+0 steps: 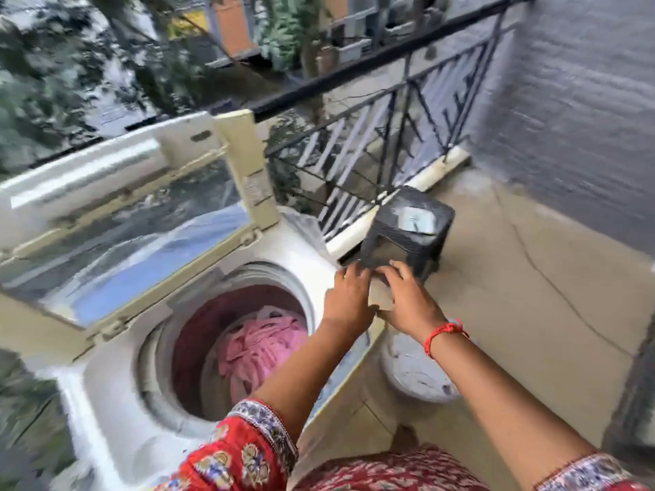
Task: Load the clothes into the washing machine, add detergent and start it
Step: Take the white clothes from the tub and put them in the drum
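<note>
**Both hands at the washer's right edge, drum loaded**

Head view. The washer point(117, 402) stands on a balcony with its lid point(134, 221) raised and leaning back toward the railing point(390, 136). The drum opening faces up. Pink clothes point(258, 349) lie inside the drum, against a darker red lining or garment around them; blur makes it unclear which.

The left hand point(349, 295) reaches across the drum opening to the washer's right rim. Its fingers point(345, 274) are spread and point away from the person. The right hand point(407, 299) sits just beside it, fingers point(397, 269) also spread and slightly curled. A small pale item point(382, 295) shows between the two hands and appears to touch both; motion blur prevents identifying it or confirming a grip. A red thread point(444, 334) circles the right wrist. Both sleeves are red with a patterned border.

A dark stool point(407, 239) stands on the floor point(531, 295) just beyond the hands, near the railing base, with a pale flat object on its top. A white round container point(418, 373) sits on the floor beside the washer, beneath the right forearm. A grey wall point(584, 101) closes the right side.
</note>
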